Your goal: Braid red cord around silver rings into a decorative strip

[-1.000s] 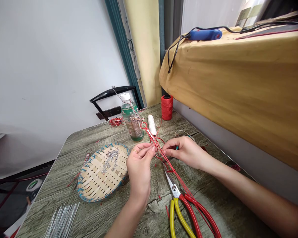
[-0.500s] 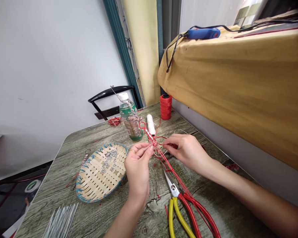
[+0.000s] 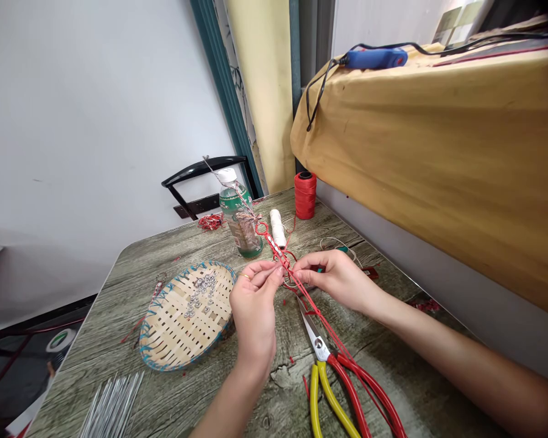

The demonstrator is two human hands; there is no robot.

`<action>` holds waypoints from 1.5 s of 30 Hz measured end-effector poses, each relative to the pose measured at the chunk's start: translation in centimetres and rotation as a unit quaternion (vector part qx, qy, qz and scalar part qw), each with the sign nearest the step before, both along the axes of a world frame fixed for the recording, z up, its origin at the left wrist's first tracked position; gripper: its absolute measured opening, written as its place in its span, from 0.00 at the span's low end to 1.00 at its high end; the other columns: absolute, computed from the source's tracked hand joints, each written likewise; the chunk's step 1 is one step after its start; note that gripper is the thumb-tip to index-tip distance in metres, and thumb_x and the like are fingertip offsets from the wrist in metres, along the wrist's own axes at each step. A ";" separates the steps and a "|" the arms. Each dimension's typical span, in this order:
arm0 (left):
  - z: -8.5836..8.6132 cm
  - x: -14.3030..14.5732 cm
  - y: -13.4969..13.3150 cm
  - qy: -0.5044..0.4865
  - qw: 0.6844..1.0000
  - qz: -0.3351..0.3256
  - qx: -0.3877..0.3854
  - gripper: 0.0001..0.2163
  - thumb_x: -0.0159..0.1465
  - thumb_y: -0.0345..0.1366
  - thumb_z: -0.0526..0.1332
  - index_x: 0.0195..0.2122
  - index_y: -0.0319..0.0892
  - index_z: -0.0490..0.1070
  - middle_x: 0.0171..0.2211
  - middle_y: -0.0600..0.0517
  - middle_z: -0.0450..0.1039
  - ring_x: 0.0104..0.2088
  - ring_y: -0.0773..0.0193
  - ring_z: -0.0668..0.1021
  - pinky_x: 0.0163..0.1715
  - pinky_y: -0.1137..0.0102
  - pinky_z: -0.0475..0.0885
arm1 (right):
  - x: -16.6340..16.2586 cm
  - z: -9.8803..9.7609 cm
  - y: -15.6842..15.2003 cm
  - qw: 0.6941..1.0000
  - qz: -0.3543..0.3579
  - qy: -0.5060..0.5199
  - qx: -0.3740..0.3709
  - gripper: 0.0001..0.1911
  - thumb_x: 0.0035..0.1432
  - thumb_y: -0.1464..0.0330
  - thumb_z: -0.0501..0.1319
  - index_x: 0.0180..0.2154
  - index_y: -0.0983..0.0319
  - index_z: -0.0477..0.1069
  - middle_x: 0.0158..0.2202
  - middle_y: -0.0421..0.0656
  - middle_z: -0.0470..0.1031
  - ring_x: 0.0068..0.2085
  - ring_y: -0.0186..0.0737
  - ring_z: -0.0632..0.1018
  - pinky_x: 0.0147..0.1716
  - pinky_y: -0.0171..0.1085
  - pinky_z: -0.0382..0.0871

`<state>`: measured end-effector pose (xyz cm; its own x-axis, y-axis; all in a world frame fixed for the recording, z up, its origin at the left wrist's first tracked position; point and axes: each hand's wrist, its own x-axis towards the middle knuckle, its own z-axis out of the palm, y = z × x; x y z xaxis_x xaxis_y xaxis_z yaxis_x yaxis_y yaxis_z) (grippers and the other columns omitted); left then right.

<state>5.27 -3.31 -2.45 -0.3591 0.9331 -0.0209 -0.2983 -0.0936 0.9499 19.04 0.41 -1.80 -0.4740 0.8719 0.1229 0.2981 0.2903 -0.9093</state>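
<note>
A red braided cord [image 3: 274,244] with small white or silvery bits along it runs from a loop beside the bottle down between my hands. My left hand [image 3: 257,289] pinches the braid at its lower end between thumb and fingers. Just to the right, my right hand [image 3: 331,275] is closed in a pinch on a red strand close to the braid. Long red strands [image 3: 325,323] trail from there toward the front, over the scissors [image 3: 320,350], which have red and yellow handles. The exact knot is partly hidden by my fingertips.
A woven basket [image 3: 164,331] with several small metal beads lies left, near thin metal rods [image 3: 112,407]. A green-labelled bottle [image 3: 238,213], a white thread spool [image 3: 277,228] and a red spool [image 3: 305,196] stand behind. A cloth-covered surface [image 3: 393,134] rises at right.
My right hand has moved left, closer to the braid and my left hand, with the strand drawn in. My left hand stays nearly still. A green item behind the right hand now shows.
</note>
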 end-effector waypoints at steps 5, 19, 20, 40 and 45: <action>0.0 0.3 -0.2 0.005 1.000 -0.004 0.001 0.07 0.52 0.27 0.64 0.31 0.38 0.68 0.28 0.52 0.75 0.30 0.69 0.77 0.34 0.73 0.70 | -0.6 -0.4 -0.1 0.987 0.018 0.090 -0.129 0.14 0.51 0.60 0.59 0.30 0.67 0.73 0.24 0.40 0.70 0.24 0.30 0.68 0.25 0.32 0.63; -0.1 0.2 -0.2 0.015 1.000 0.010 0.002 0.07 0.52 0.28 0.64 0.31 0.38 0.68 0.28 0.52 0.75 0.31 0.67 0.77 0.35 0.72 0.70 | -0.3 -0.8 0.2 0.959 0.013 0.155 -0.239 0.10 0.47 0.65 0.64 0.28 0.67 0.73 0.23 0.38 0.69 0.23 0.27 0.66 0.24 0.29 0.60; -0.1 0.2 -0.1 0.016 1.000 0.012 0.003 0.07 0.51 0.28 0.64 0.31 0.38 0.68 0.28 0.52 0.75 0.31 0.67 0.77 0.35 0.72 0.70 | -0.3 -0.9 0.3 0.958 0.014 0.156 -0.242 0.10 0.47 0.65 0.64 0.28 0.67 0.73 0.23 0.38 0.69 0.23 0.27 0.66 0.24 0.29 0.60; 0.5 0.4 -0.9 0.005 1.000 0.001 0.014 0.07 0.51 0.28 0.65 0.32 0.39 0.70 0.28 0.53 0.76 0.31 0.68 0.77 0.36 0.72 0.71 | -0.3 -0.8 0.0 0.964 0.031 0.182 -0.193 0.15 0.46 0.60 0.64 0.30 0.66 0.75 0.24 0.38 0.71 0.25 0.28 0.67 0.26 0.30 0.62; 0.7 0.4 -0.9 0.016 1.000 0.004 0.012 0.09 0.49 0.27 0.66 0.31 0.38 0.70 0.30 0.52 0.75 0.32 0.67 0.77 0.36 0.71 0.71 | -0.3 -0.4 0.0 0.969 0.013 0.170 -0.179 0.12 0.49 0.62 0.62 0.29 0.66 0.73 0.23 0.38 0.69 0.23 0.27 0.67 0.24 0.30 0.62</action>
<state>5.67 -4.24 -1.79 -0.3668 0.9302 0.0124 -0.2672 -0.1181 0.9564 18.74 0.36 -2.16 -0.4815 0.8759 -0.0315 -0.0404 -0.0581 -0.9975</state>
